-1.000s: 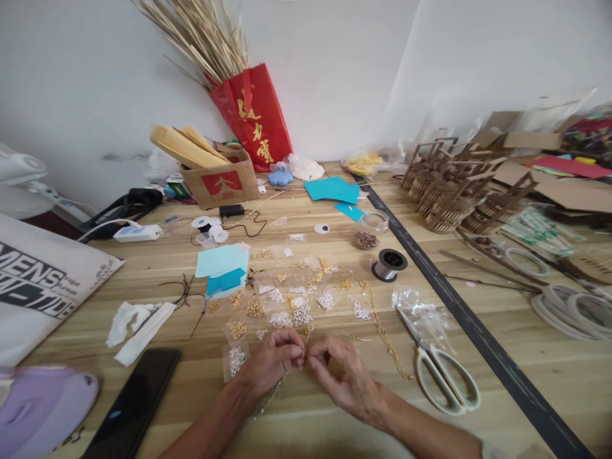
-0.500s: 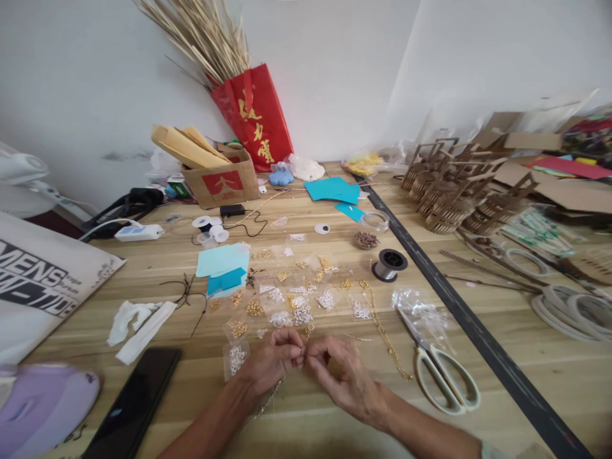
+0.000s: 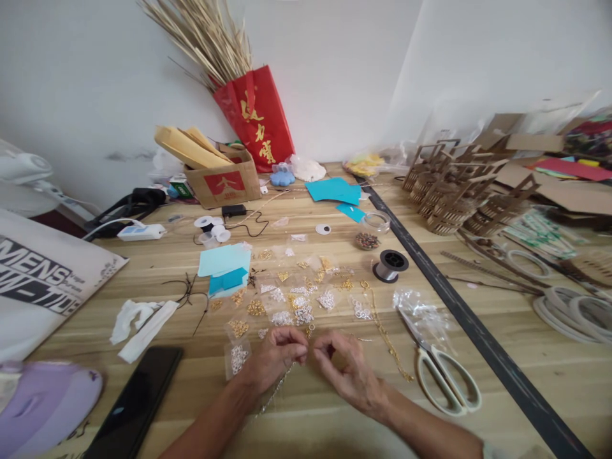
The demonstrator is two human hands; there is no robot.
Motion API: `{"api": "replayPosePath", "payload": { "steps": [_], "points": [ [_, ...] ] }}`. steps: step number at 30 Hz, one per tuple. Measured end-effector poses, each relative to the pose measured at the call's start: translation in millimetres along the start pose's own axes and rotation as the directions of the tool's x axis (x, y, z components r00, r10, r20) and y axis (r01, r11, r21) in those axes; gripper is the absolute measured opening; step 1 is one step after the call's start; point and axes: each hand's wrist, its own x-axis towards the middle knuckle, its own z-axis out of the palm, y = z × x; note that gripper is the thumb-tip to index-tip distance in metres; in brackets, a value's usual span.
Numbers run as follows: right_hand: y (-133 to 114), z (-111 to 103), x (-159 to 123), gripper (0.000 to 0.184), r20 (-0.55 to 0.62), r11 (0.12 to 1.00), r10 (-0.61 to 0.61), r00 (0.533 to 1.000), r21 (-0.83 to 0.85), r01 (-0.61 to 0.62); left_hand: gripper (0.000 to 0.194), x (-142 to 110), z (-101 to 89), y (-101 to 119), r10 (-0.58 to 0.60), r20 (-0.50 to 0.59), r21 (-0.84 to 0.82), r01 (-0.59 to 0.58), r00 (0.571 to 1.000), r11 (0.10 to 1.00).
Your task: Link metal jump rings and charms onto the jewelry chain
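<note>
Person, bare hands: left hand (image 3: 280, 357) between 6 and 7 o'clock, right hand (image 3: 347, 370) between 5 and 6. Left forearm (image 3: 210, 414) bare right down to the frame edge at 7 o'clock; right forearm (image 3: 423, 414) bare up to a sleeve (image 3: 490, 451), pale greyish, plain-looking, just a scrap at the bottom edge between 4 and 5 o'clock. Forearms narrow toward the wrists. Nails too small to make out.

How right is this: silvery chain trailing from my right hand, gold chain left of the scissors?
Wrong side: the head view shows the silvery chain trailing from your left hand. The gold chain does lie left of the scissors.
</note>
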Motion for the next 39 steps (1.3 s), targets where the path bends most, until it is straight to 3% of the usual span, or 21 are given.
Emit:
{"api": "replayPosePath", "payload": {
  "steps": [2,3,6,11,13,16,19,21,26,30,34,39],
  "points": [
    [4,-2,0,0.012,-0.028,1.000,0.016,0.999,-0.013,-0.016,0.007,-2,-0.4,1,0.109,0.004,0.285,-0.105,0.994,0.953],
    [6,-3,1,0.012,-0.048,1.000,0.019,0.999,-0.017,-0.019,0.004,-3,-0.8,1,0.173,0.027,0.439,-0.167,0.985,0.883],
    [12,-4,1,0.013,-0.101,0.999,0.009,0.995,-0.033,-0.013,0.015,-5,-2.1,-5,0.310,0.184,0.766,-0.333,0.933,0.550],
    [17,-3,1,0.014,-0.115,0.997,0.021,0.993,-0.067,-0.029,0.024,-6,1.2,-11,0.321,0.400,0.901,-0.432,0.858,0.033],
    [17,-2,1,0.014,-0.115,0.998,0.018,0.993,-0.060,-0.026,0.025,-6,4.1,-9,0.296,0.437,0.898,-0.433,0.850,-0.082],
    [16,-3,1,0.014,-0.116,0.999,0.005,0.993,-0.047,-0.011,0.026,-5,6.9,-7,0.296,0.451,0.892,-0.432,0.842,-0.131],
    [15,-4,2,0.014,-0.114,0.999,0.015,0.993,-0.039,-0.020,0.025,-4,6.1,-8,0.324,0.437,0.898,-0.429,0.839,-0.100],
    [15,-5,2,0.014,-0.116,0.999,0.024,0.993,-0.038,-0.029,0.024,-2,4.3,-9,0.348,0.409,0.903,-0.430,0.843,-0.020],
    [17,-6,1,0.013,-0.132,0.997,0.053,0.990,-0.047,-0.060,0.017,0,1.9,-9,0.370,0.249,0.867,-0.376,0.895,0.327],
    [23,-6,0,0.013,-0.120,0.995,0.077,0.990,-0.051,-0.083,0.012,2,4.9,-3,0.394,0.029,0.733,-0.287,0.919,0.616],
    [26,-5,-1,0.014,-0.115,0.993,0.102,0.988,-0.052,-0.109,0.004,1,6.6,6,0.267,-0.184,0.511,-0.140,0.946,0.848],
    [26,-3,-1,0.014,-0.112,0.992,0.101,0.989,-0.063,-0.108,0.023,1,2.8,8,0.123,-0.218,0.251,-0.066,0.968,0.966]
  ]
}}
